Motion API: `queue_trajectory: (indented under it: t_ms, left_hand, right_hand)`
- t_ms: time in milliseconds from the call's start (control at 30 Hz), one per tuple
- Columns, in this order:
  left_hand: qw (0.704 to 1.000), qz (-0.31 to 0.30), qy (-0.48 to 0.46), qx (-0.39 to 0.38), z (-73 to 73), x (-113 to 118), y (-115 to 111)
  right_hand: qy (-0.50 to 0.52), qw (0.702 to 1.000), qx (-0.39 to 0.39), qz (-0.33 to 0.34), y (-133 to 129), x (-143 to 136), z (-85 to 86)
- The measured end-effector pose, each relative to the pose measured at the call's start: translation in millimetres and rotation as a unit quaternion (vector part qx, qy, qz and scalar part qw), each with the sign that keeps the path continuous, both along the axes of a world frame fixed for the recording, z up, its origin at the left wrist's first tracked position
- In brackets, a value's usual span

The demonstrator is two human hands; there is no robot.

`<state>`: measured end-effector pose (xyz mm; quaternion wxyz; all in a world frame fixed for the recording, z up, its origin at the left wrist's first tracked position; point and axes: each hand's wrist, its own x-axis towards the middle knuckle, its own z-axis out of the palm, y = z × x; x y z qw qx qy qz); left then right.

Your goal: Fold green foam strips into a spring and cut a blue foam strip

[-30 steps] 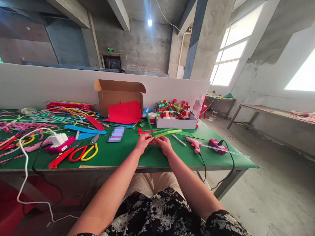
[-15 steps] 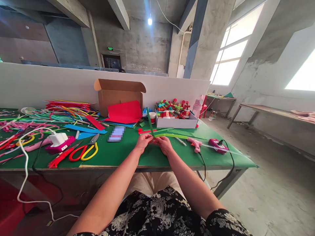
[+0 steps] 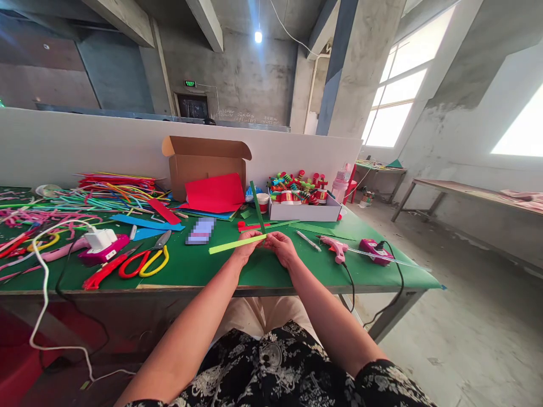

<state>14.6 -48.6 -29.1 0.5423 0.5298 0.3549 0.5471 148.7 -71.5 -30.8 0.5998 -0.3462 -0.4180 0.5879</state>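
Two paper strips meet at my fingertips above the front middle of the green table. The dark green strip [image 3: 257,208] stands up, leaning slightly left. From the same spot the light green strip [image 3: 233,245] stretches left across my left hand [image 3: 249,244]. That hand is closed in a pinch at the joint of the strips. My right hand [image 3: 279,246] pinches at the joint from the other side, its thumb and fingers together. My fingers hide the exact fold where the strips cross.
To the right lie a white pen [image 3: 308,241], a pink glue gun [image 3: 336,247] with a cord and a purple power socket [image 3: 375,252]. On the left are a phone [image 3: 201,231] and scissors [image 3: 146,262]. Behind stands a white box [image 3: 303,212] of small colourful figures.
The light green strip has swung from the right side over to the left, across my left hand. The dark green strip stays upright, and both hands keep nearly the same place.
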Motion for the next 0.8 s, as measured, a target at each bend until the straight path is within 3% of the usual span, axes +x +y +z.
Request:
queue_trajectory:
  t_ms: [800]
  left_hand:
    - [0.999,0.012,0.034,-0.002,0.4,-0.6,-1.3]
  right_hand:
    - [-0.037,0.998,0.003,-0.060,-1.3,-3.2,2.5]
